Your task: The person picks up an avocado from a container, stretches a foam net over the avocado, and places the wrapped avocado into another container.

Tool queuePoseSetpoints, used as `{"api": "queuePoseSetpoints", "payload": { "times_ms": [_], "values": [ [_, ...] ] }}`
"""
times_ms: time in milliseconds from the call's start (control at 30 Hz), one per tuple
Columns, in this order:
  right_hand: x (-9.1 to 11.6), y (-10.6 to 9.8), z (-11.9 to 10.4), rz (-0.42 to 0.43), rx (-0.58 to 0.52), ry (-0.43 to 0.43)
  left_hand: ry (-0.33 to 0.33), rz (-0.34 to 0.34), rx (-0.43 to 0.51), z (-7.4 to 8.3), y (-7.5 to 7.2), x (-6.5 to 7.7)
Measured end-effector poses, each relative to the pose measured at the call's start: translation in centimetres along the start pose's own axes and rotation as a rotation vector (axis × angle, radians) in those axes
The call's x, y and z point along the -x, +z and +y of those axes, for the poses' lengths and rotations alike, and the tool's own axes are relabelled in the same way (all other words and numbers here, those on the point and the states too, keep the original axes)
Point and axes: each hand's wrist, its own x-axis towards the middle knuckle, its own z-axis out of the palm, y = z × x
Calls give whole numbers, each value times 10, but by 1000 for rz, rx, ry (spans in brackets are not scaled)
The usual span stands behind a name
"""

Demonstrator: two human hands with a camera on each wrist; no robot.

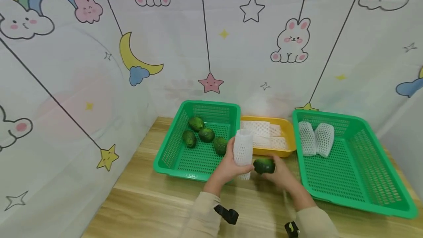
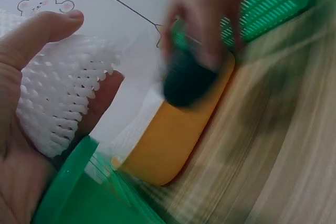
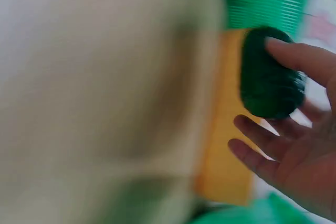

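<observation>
My left hand (image 1: 228,166) grips a white foam net sleeve (image 1: 243,150), held upright over the table. In the left wrist view the thumb lies along one side of the foam net sleeve (image 2: 58,93) and its end faces the other hand. My right hand (image 1: 280,173) pinches a dark green avocado (image 1: 264,165) between thumb and fingers, just right of the sleeve. The right wrist view shows the avocado (image 3: 270,74) under the thumb, with the lower fingers spread away from it. In the left wrist view the right hand (image 2: 210,14) is blurred.
A green basket (image 1: 168,157) at left holds several avocados (image 1: 206,134). Behind the hands, a yellow tray (image 1: 290,135) contains flat foam net sleeves (image 1: 259,131). The green basket (image 1: 347,179) at right has two sleeved items (image 1: 324,139) at its back left. A printed curtain (image 1: 251,54) hangs behind.
</observation>
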Motion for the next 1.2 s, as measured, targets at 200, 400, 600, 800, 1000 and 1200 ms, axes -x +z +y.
{"api": "queuePoseSetpoints", "payload": {
  "times_ms": [200,400,600,800,1000,1200],
  "values": [
    [-2,-51,-61,274,-276,-178,52,-30,-102,-4,5,0],
    [-3,-65,-93,166,-140,-423,72,-26,-145,-3,6,2],
    [2,-69,-97,107,-88,-389,85,-41,-155,-4,7,2],
    [0,-65,-96,54,-7,-398,70,-51,-141,19,7,10],
    [-4,-56,-97,2,58,-345,44,-34,-129,14,7,8],
    [-9,-49,-95,-43,126,-370,83,-44,-92,-4,4,0]
  ]
}}
